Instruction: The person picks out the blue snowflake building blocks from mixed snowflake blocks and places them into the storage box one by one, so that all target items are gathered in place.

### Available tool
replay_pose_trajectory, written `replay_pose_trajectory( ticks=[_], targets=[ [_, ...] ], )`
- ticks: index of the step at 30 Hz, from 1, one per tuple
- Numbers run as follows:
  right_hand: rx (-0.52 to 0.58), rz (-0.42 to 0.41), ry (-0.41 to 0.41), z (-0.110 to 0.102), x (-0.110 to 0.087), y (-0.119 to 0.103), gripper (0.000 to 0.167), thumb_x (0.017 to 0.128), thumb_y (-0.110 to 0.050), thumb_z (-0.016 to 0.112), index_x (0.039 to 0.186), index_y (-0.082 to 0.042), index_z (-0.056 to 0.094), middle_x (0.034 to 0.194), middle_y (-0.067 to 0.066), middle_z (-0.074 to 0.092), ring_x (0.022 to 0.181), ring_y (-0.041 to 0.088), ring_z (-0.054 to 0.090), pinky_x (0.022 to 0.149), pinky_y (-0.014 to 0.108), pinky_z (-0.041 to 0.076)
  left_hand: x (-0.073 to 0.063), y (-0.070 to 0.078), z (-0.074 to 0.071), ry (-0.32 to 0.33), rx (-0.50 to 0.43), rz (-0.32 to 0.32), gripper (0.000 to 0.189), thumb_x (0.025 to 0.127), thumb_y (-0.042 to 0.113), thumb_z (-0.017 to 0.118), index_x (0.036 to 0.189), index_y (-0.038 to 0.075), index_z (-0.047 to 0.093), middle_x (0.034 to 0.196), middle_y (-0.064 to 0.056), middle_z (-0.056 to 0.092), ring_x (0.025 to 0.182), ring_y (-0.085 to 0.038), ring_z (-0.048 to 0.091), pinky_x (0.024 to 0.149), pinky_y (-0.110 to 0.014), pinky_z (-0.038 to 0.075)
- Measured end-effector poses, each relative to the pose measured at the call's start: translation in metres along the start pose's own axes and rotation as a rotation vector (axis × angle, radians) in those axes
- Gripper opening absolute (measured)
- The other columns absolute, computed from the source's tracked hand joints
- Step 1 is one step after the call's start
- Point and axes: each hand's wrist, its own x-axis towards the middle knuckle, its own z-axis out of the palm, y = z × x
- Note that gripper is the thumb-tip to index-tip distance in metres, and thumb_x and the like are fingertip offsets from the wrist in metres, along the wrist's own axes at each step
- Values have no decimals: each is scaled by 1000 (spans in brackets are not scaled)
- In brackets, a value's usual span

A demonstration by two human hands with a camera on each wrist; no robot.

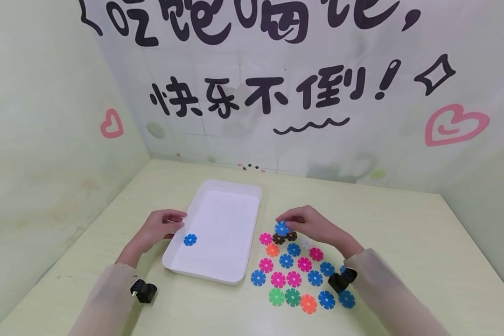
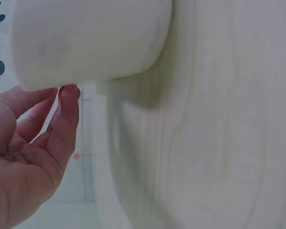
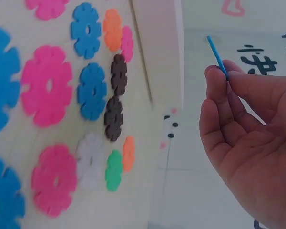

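My right hand pinches a blue snowflake-shaped plastic disc between thumb and fingertips. The right wrist view shows this disc edge-on above the fingers. Below and around that hand, several similar discs lie flat, including a brown disc, a pink disc and a whitish disc. On the left, my left hand holds the side rim of a white rectangular tray. Its fingertips meet the tray edge in the left wrist view. One blue disc rests inside the tray, near its left wall.
Right of the tray, loose discs spread over the pale wooden table, among them a light green disc, a dark green disc and an orange disc. A wall with lettering stands behind the table.
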Motion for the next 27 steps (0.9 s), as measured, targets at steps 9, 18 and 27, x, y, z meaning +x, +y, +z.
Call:
replay_pose_trajectory(
  ticks=[9,18,27],
  targets=[
    [39,-11,-63,24,63,-33,23,90,-2,56,112,1,63,102,9,65,83,15,62,78,27,51,2,2,1,5,18,-13,35,87,17,62,119,2,57,107,-14,59,87,-22,58,71,-33,54],
    [56,56,-86,53,117,-47,23,87,-2,60,109,-1,66,92,4,67,78,12,63,75,23,51,2,2,0,5,-1,-28,36,87,15,63,120,1,57,107,-14,59,87,-22,57,73,-33,53],
    [85,175,-135,76,152,-50,19,85,-7,64,103,-7,70,76,2,68,71,14,63,69,22,51,0,-3,3,20,11,-17,38,88,21,63,121,4,56,109,-14,58,88,-23,59,72,-31,53]
  ],
)
